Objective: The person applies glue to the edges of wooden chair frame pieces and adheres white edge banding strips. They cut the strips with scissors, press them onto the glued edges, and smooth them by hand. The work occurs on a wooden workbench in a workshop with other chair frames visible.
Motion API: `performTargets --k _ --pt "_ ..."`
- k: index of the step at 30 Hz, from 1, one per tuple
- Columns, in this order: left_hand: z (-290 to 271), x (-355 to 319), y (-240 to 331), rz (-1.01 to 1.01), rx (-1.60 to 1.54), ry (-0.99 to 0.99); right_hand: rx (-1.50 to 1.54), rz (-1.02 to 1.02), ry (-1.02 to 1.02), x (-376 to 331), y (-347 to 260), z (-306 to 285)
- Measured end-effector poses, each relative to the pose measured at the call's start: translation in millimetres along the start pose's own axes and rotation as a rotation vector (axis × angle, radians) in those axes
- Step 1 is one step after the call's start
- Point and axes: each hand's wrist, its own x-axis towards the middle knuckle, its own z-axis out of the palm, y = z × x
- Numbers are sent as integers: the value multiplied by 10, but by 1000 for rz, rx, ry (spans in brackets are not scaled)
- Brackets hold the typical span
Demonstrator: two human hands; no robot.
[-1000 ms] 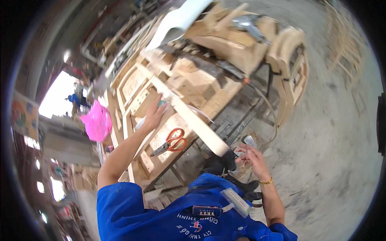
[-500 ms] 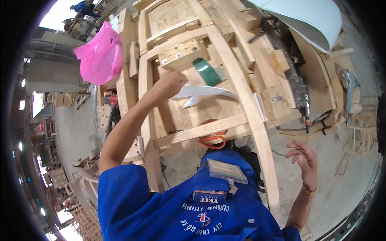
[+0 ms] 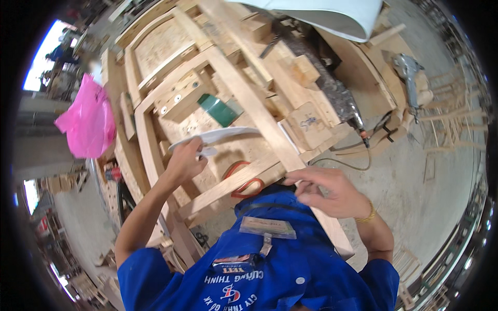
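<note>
left hand gripping a white curved strip; right hand loosely open over wooden frame

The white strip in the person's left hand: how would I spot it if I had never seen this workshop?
Start at the big pale wooden frame filling the middle of the view. Near its lower rail the left hand grips a thin, curved white strip that reaches right toward the long slanting rail. It is the only white, flat, bendy piece among blocky bare wood.
</note>
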Motion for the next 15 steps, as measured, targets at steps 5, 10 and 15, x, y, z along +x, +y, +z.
performTargets --k 5,10,15 --pt "-601 -140 972 444 -76 -79 -78 -54 169 199 -93 337" --pt "-666 119 1480 454 -495 -325 -181 5 287 -2 64 266" --pt "-82 521 1141 771 -335 -12 -129 38 503 -374 273 170"
